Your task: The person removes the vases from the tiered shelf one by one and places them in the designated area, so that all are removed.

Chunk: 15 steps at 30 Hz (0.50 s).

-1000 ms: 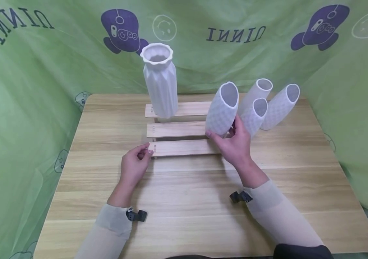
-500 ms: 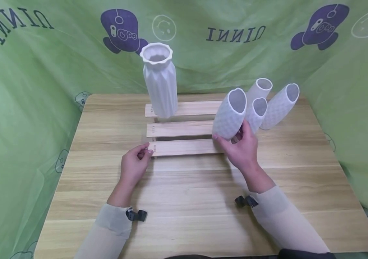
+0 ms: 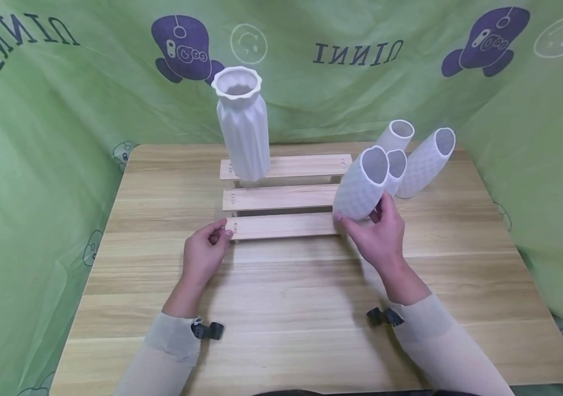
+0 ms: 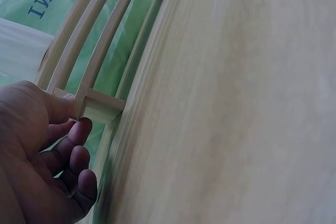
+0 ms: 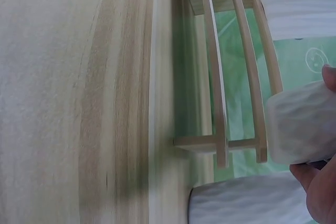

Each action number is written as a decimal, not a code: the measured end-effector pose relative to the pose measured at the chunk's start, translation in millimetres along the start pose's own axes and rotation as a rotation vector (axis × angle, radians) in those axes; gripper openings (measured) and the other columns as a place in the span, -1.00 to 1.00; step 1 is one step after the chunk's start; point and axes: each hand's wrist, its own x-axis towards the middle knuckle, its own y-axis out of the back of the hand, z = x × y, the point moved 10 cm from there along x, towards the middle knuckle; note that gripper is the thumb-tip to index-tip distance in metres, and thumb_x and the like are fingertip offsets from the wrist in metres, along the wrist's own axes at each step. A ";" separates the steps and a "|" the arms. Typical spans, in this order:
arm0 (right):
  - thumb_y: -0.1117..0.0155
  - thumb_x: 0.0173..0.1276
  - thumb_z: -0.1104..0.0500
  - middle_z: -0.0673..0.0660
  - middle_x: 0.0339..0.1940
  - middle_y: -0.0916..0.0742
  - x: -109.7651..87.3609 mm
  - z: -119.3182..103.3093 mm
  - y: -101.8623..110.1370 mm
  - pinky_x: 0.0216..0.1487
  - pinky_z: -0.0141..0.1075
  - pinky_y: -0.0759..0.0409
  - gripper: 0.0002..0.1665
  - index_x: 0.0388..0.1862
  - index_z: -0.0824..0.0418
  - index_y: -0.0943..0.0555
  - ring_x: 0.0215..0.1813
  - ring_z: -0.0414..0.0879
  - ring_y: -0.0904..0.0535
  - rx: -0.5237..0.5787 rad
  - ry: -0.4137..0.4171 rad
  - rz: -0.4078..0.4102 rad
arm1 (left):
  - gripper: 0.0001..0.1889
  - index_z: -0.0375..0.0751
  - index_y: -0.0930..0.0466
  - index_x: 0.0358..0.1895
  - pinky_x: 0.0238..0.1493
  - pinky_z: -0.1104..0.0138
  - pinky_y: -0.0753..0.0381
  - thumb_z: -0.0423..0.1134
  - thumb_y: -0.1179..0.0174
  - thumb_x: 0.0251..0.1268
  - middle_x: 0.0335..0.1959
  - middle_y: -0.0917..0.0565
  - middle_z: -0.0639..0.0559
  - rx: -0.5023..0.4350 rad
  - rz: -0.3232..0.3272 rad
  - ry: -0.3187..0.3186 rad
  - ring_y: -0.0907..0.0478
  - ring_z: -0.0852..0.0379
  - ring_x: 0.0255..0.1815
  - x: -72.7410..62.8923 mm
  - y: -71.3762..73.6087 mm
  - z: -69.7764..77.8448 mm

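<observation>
Right hand, clasping a white barrel-shaped ceramic vase, has edged rightward — placing seems unfinished — left hand pinching the pale wooden slatted rack.

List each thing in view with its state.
Slatted rack: standing on the table
Pleated vase: upright on the rack, mouth open
Held vase: at the rack's right end, contact unclear
Rear vase: upright
Front vase: upright
Far-right vase: upright
Right hand: gripping held vase
Left hand: pinching rack's front left end
</observation>
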 end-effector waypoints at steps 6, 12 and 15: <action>-0.66 -0.07 0.52 0.32 0.18 -0.68 -4.1 0.1 8.8 0.23 -0.28 -0.63 -0.09 0.31 0.49 -0.45 0.15 -0.05 -0.66 -0.016 0.009 0.013 | -0.65 -0.18 -0.73 0.18 -0.14 0.33 -0.64 -0.16 -0.39 0.40 -0.18 -0.76 -0.02 -0.003 0.002 0.000 -0.65 0.06 -0.19 0.1 0.5 1.0; -0.66 -0.08 0.52 0.31 0.17 -0.69 -8.2 4.7 17.5 0.23 -0.29 -0.63 -0.09 0.30 0.49 -0.45 0.13 -0.16 -0.65 -0.034 0.005 0.028 | -0.65 -0.17 -0.72 0.18 -0.14 0.36 -0.63 -0.17 -0.38 0.40 -0.18 -0.76 -0.01 0.003 -0.002 0.010 -0.64 0.07 -0.18 -0.5 -0.6 0.6; -0.67 -0.09 0.52 0.31 0.16 -0.69 -10.3 6.5 22.1 0.22 -0.30 -0.64 -0.08 0.30 0.48 -0.45 0.11 -0.22 -0.65 -0.041 -0.001 0.037 | -0.65 -0.17 -0.72 0.19 -0.14 0.37 -0.63 -0.16 -0.38 0.40 -0.18 -0.75 0.00 0.003 -0.002 0.015 -0.64 0.08 -0.18 -0.8 -0.9 -0.3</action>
